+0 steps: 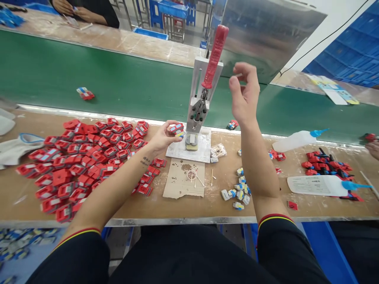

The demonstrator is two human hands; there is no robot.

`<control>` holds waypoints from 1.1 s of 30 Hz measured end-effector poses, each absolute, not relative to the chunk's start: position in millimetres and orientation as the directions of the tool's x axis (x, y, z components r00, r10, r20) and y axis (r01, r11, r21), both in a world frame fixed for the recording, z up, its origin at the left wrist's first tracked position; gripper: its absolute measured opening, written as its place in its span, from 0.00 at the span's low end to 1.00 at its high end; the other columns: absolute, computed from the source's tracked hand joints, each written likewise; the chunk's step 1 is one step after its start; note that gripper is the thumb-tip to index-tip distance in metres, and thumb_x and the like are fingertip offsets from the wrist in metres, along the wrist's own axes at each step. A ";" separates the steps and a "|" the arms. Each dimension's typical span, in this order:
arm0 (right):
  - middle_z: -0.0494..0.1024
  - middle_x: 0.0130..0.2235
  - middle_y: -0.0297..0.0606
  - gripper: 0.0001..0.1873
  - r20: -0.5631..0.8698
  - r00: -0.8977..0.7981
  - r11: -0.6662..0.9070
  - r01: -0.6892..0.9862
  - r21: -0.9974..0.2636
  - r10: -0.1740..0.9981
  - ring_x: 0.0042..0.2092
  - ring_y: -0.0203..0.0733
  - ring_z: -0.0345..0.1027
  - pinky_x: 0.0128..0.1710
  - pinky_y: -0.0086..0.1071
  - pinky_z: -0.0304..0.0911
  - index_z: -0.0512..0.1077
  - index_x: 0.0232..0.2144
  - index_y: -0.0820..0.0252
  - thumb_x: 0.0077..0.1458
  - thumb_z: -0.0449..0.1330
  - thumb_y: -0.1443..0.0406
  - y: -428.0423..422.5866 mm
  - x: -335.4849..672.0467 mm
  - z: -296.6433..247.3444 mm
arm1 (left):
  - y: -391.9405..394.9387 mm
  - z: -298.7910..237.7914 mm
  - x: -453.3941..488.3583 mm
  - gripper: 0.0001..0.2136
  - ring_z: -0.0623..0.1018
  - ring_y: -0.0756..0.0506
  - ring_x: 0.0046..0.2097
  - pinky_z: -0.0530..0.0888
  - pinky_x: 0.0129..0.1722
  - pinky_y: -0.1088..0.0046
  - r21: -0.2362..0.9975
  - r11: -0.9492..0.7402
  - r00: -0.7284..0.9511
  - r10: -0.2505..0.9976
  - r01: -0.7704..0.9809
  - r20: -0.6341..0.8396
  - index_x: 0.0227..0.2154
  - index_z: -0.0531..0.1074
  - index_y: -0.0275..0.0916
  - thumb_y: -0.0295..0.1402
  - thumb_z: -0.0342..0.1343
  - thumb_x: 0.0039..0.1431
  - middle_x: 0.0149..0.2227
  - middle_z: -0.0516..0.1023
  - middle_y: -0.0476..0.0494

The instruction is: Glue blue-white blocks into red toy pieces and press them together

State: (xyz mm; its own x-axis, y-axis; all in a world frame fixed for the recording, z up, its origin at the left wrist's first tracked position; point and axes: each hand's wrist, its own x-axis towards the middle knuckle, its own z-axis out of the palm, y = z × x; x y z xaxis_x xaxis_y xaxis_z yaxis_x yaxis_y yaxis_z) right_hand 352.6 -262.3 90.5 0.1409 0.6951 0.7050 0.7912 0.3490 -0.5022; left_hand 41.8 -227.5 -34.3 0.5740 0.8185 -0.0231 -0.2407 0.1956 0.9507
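Observation:
My left hand (163, 138) grips a small red plastic part (177, 127) with light blue and yellow on it, just left of the press base. The metal toggle press (199, 106) stands upright with its red handle (215, 57) raised. Under its ram a small pale piece sits on a round seat on the base plate (177, 150). My right hand (245, 92) is in the air to the right of the handle, apart from it, fingers loosely curled and parted with nothing in them. A large heap of red parts (85, 157) lies left, partly behind my left forearm.
Small white, blue and yellow blocks (240, 189) lie right of a stained cardboard piece (177, 185) with cotton swabs. Two squeeze bottles (314, 184) lie farther right. Beyond runs a green conveyor belt (133, 86) carrying red parts. Other people's hands (84, 15) show at the far left and right edge.

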 end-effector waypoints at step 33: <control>0.79 0.55 0.42 0.25 0.746 -0.226 0.566 0.789 -0.236 0.626 0.57 0.52 0.77 0.61 0.55 0.76 0.61 0.71 0.44 0.76 0.52 0.54 -348.9 251.8 113.9 | -216.2 -53.9 94.5 0.18 0.81 0.43 0.44 0.77 0.49 0.61 0.871 -0.479 0.627 0.712 0.105 0.316 0.49 0.75 0.39 0.29 0.68 0.55 0.43 0.83 0.43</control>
State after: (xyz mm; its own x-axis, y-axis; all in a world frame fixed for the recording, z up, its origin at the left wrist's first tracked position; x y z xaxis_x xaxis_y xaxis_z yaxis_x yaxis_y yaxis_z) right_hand 251.8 -348.9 113.9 -0.2260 0.6263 0.7461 0.7895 0.5664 -0.2363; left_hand 94.5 -216.2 -53.9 0.6266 0.7122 0.3165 0.1048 -0.4794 0.8713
